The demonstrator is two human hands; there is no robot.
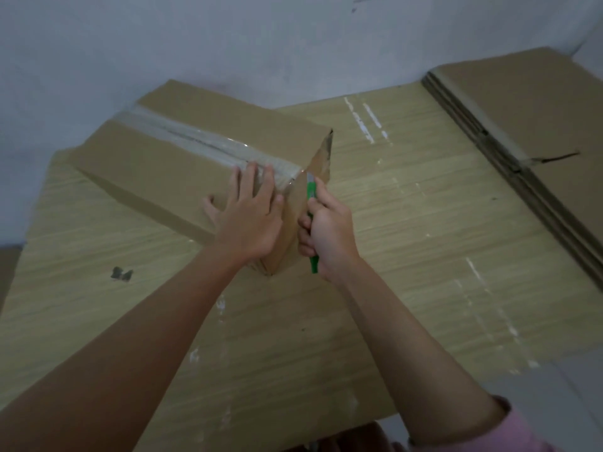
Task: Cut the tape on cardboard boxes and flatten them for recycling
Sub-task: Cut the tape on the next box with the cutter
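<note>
Here, cutter (311, 203) in right grip (326, 230) touches box (182, 158).

Pale wall (228, 34), wood-grain table (408, 223), dim light

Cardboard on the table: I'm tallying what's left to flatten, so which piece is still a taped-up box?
The box under the left hand, clear tape along its top. The cardboard stack at right already lies flat.

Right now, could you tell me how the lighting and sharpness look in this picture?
Head view: dim, flat light; glare streaks on the clear tape; soft focus overall, with the green cutter and right hand slightly blurred; wide-angle bending at the table edges.
</note>
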